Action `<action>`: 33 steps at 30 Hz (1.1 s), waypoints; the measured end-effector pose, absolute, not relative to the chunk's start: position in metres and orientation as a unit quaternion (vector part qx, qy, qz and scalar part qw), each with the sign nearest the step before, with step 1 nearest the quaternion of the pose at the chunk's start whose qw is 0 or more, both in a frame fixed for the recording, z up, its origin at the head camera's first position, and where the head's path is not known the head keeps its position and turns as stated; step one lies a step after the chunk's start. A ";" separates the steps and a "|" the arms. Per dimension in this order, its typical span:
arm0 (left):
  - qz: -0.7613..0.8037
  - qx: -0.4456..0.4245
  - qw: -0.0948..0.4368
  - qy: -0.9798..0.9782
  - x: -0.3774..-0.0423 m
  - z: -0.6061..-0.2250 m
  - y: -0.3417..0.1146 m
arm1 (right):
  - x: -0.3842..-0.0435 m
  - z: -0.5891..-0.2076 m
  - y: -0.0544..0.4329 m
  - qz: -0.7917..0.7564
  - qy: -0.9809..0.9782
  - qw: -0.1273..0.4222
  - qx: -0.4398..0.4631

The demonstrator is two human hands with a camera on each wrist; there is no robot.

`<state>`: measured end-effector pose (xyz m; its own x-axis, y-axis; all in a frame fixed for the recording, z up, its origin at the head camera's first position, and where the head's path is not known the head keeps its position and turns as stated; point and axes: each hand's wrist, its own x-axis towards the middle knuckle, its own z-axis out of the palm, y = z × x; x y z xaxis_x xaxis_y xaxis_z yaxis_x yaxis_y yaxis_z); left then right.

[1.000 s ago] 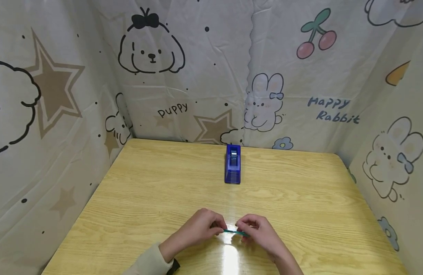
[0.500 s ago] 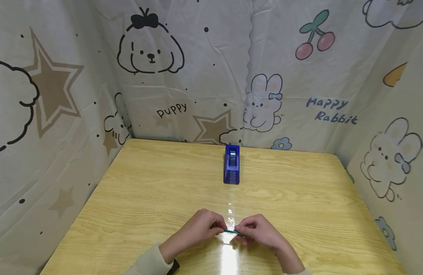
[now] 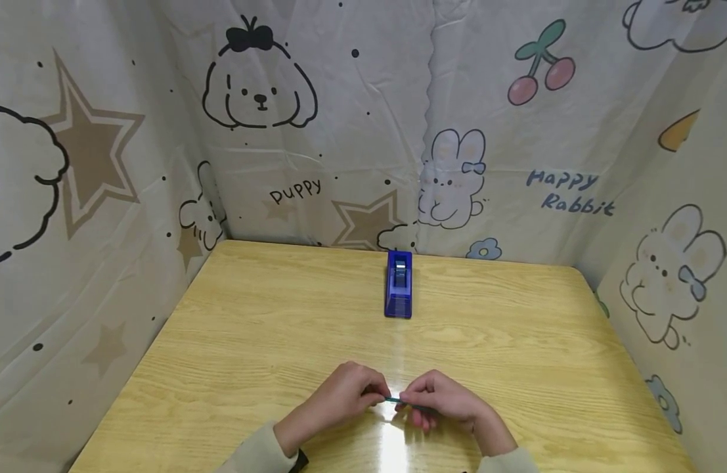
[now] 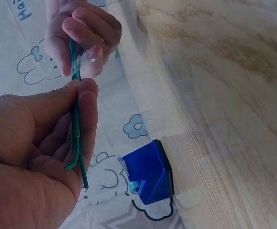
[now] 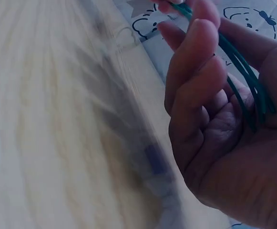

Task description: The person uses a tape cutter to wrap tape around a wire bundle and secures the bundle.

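Green strands [image 4: 76, 125] are pinched by the thumb and fingertips of the left hand [image 3: 352, 389] and gripped, just beside, by the right hand [image 3: 444, 398], over the near part of the table [image 3: 251, 315]. One strand's end is bent. The blue dispenser [image 3: 398, 289] is seen well apart, near the far edge.

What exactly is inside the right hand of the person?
Inside the right hand, green strands lie with their ends near the palm. Their stretch behind the curled fingers is covered and cannot be seen.
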<state>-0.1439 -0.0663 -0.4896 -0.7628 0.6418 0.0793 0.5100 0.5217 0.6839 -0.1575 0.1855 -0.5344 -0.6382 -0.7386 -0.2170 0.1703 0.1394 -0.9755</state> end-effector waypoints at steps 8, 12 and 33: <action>0.354 0.332 0.087 0.870 -0.142 -0.490 -0.067 | -0.153 -0.540 0.184 -0.632 0.626 0.404 -0.216; 0.350 0.334 0.084 0.871 -0.143 -0.491 -0.067 | -0.152 -0.542 0.184 -0.636 0.615 0.413 -0.214; 0.366 0.319 0.086 0.870 -0.140 -0.494 -0.068 | -0.150 -0.541 0.182 -0.672 0.624 0.362 -0.167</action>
<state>-0.1401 -0.0678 -0.4942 -0.7822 0.6173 0.0845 0.4916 0.5283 0.6922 -0.1495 0.1824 -0.5407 -0.6817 -0.6949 -0.2288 0.2786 0.0426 -0.9595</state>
